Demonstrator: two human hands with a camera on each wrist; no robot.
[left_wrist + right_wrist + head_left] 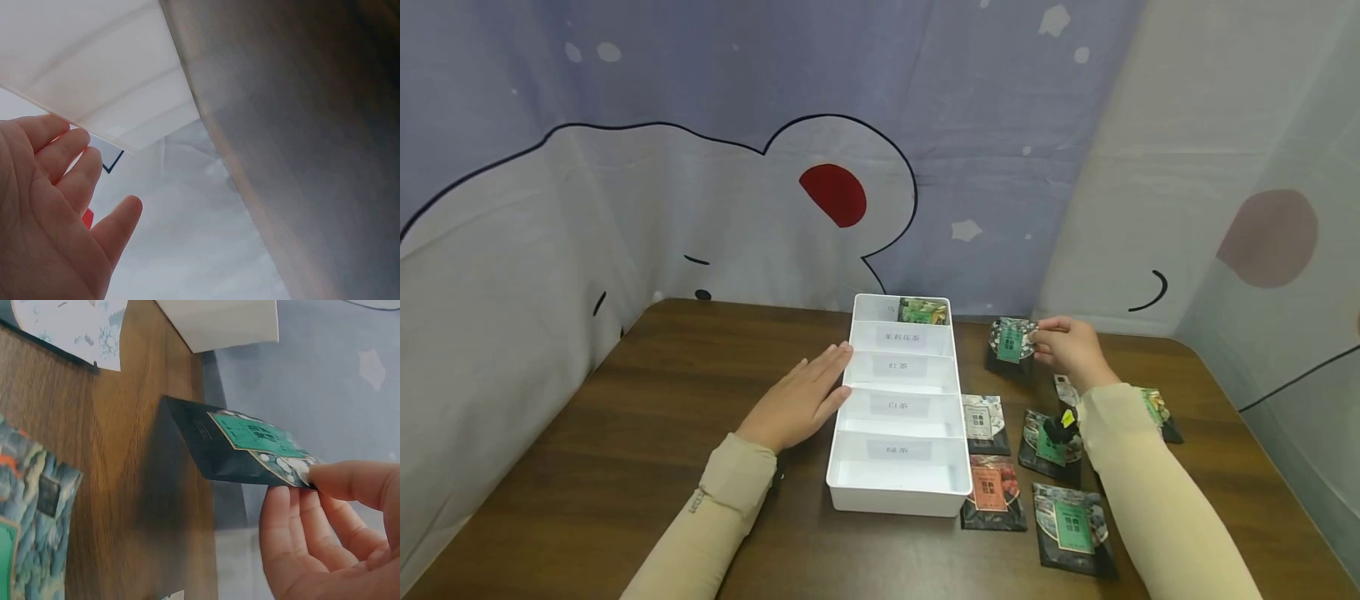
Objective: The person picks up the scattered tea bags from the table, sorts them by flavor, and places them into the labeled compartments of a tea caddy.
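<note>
Hands, well apart. Right hand (pixel 1067 350): pinches a green-labelled packet (pixel 1010 343), tilted, right of the white tray (pixel 898 502). Left hand (pixel 797 404): fingers extended at the tray's left side. Beyond: loose packets (pixel 1075 529) on the counter (pixel 625 417).

1. A dark brown wooden table (pixel 625 417) is seen with rounded far corners; its grain is shown clearly in the right wrist view, while in the left wrist view it is blurred.
2. Behind it, a blue-violet and white printed cloth (pixel 737 50) is hung, with soft creases.
3. A large white figure (pixel 752 208) is printed on it, bounded by a curving black outline (pixel 655 124).
4. Within the outline's rounded bump, a red patch (pixel 835 198) is set, cut straight along one side.
5. Pale stars and dots are scattered over the blue.
6. At the right, a dusky pink patch (pixel 1270 239) is printed near a curved black mark (pixel 1157 292).
</note>
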